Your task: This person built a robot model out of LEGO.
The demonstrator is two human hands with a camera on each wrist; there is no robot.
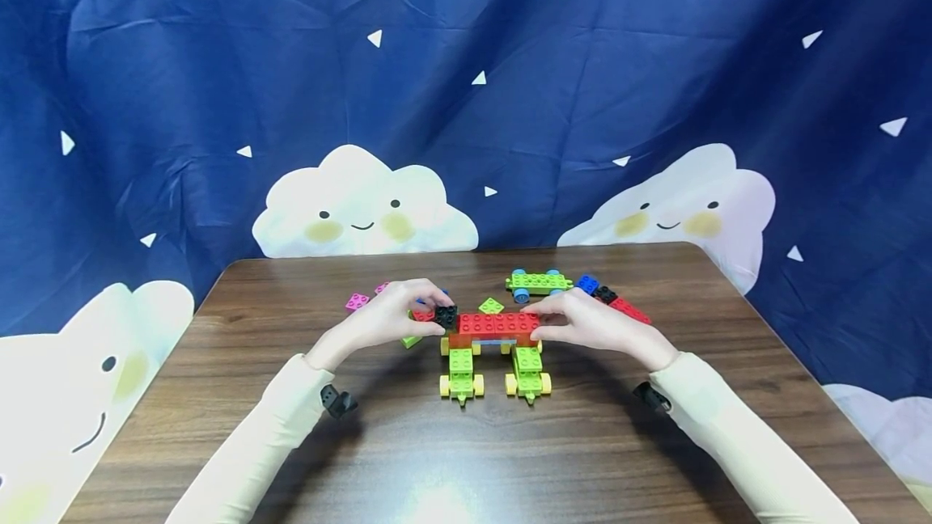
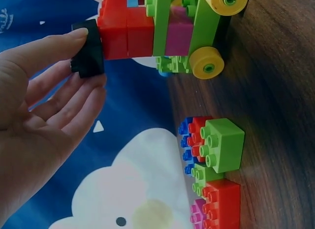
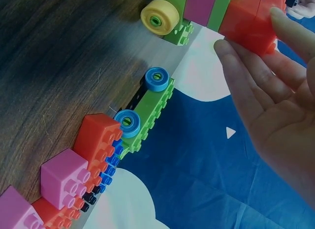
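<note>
My left hand pinches a black brick between thumb and fingers. In the left wrist view that brick is right against the end of a row of red bricks. These red bricks sit raised across two green wheeled bases with yellow wheels. A purple brick shows between green layers lower in the build. My right hand holds the right end of the red row, its thumb on one face and fingers on the opposite one.
Behind the build stands a green wheeled base with blue wheels. Loose blue, black, red and pink bricks lie at the right; more bricks lie at the left. A small green brick is behind the red row. A blue curtain hangs behind the table.
</note>
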